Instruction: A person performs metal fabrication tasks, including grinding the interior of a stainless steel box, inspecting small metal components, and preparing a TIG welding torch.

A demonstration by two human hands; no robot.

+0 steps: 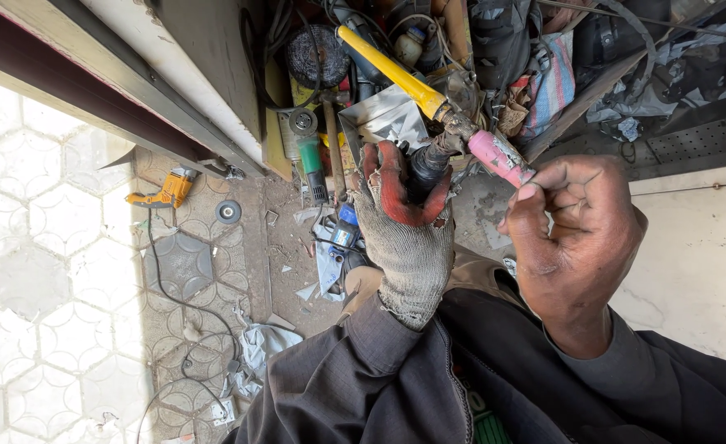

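While the gloved left hand [404,230] clamps a dark cylindrical fitting [427,168], its red-coated fingers [388,185] curled tight round it, the bare right hand [573,234] closes on the pink-handled end [499,158] of a yellow-shafted tool [392,72] and bears on the joint where the two meet. Both hands are fully shut on what they hold; the thumb of the right hand presses along the pink grip. The fitting sits between the person's knees, above the lap of a dark jacket [396,386], with the tool's yellow shaft slanting away toward the far clutter.

Judging by the grip, the work looks mid-course: tool and fitting are engaged, neither has been set down, and the joint itself (hidden behind the glove) cannot be read as tight or loose.

Around them lies a jumble of gear on the floor [289,222]: a green-bodied grinder [309,160], a loose grinding disc [228,211], a yellow power drill [166,191] near the edge of the patterned tiles with its black cable [166,288] trailing back, and crumpled paper scraps [264,341].
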